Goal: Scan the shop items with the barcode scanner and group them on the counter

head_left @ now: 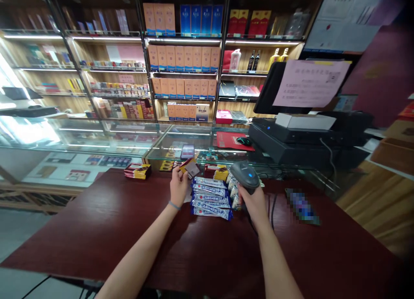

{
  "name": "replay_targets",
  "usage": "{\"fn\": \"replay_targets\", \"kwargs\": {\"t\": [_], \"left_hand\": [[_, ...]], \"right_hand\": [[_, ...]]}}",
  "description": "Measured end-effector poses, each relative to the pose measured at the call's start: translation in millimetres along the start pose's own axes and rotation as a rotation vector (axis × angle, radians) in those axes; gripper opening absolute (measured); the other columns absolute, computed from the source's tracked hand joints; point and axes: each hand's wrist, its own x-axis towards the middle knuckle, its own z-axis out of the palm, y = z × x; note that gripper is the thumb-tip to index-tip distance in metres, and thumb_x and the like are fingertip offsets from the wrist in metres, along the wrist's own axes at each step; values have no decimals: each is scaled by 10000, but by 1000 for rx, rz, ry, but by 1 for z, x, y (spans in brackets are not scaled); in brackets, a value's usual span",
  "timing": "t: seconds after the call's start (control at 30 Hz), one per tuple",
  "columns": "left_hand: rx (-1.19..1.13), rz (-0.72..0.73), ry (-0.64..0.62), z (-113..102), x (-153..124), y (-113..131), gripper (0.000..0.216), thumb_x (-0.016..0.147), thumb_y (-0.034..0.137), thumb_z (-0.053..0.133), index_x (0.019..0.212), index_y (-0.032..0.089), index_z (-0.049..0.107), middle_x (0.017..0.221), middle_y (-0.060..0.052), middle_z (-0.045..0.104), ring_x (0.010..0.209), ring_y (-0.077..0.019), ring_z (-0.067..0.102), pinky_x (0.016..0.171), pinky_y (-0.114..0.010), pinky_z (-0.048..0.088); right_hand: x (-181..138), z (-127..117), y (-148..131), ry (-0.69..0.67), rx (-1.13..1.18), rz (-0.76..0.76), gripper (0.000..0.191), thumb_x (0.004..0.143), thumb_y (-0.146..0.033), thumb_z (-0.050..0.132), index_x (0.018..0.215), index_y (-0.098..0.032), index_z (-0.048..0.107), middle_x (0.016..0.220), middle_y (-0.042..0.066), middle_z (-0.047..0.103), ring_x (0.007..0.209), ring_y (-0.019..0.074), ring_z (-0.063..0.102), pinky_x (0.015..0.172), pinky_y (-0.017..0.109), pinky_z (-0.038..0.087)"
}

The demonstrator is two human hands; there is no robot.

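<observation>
In the head view my left hand (179, 187) pinches a small red and yellow packet (190, 168), raised above the table. My right hand (254, 203) grips a dark grey barcode scanner (245, 176) with a blue light on top; its head points toward the packet side. Below and between the hands lies a row of blue and white wrapped sticks (211, 198). Pale wrapped packets (235, 191) sit beside them, partly hidden by the scanner. Behind the sticks is a stack of red and yellow packets (216, 171); another similar stack (137, 171) rests farther left.
A glass display counter (155, 139) borders the table's far side, with a phone-like screen (187, 151) on it. A red mat (231, 140) holds a mouse (243, 141). At right stand a monitor (268, 87) and a black till (281, 137). A blurred flat object (303, 207) lies on the dark red table (97, 221).
</observation>
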Motion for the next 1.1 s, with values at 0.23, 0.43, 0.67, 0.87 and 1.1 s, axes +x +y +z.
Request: {"fn": "replay_targets", "kwargs": {"t": [0.23, 0.43, 0.67, 0.87, 1.1], "left_hand": [[-460, -342, 109, -42, 1, -24, 469, 774, 420, 773, 1082, 241, 468, 1077, -49, 704, 890, -180, 723, 789, -363, 602], [-580, -460, 185, -52, 1, -38, 497, 754, 390, 800, 1054, 240, 434, 1007, -25, 704, 847, -160, 731, 840, -394, 594], [-610, -456, 155, -52, 0, -41, 499, 773, 405, 791, 1086, 247, 435, 1065, -42, 702, 890, -168, 732, 855, -380, 583], [-665, -446, 159, -52, 1, -39, 430, 806, 347, 771, 1087, 253, 459, 1139, -56, 692, 1015, -194, 719, 941, -441, 566], [-631, -440, 187, -52, 1, -43, 456, 791, 377, 783, 1084, 247, 458, 1083, -52, 704, 943, -189, 731, 904, -438, 575]], "right_hand": [[-22, 45, 6, -181, -127, -130, 434, 793, -434, 657, 1166, -233, 562, 728, 16, 698, 708, 248, 699, 578, 328, 546], [-37, 67, 12, -305, -220, -166, 495, 786, -398, 635, 1239, -222, 543, 1011, 77, 747, 957, 285, 713, 828, 385, 534], [-44, 75, 8, -379, -281, -135, 531, 764, -379, 634, 1271, -257, 533, 1038, 64, 748, 949, 285, 720, 824, 375, 531], [-44, 78, 12, -397, -353, -134, 504, 715, -348, 652, 1205, -237, 610, 972, 78, 762, 1006, 320, 704, 860, 410, 525], [-45, 76, 7, -408, -264, -70, 500, 720, -361, 650, 1207, -269, 577, 829, 10, 735, 794, 272, 720, 633, 333, 533]]}}
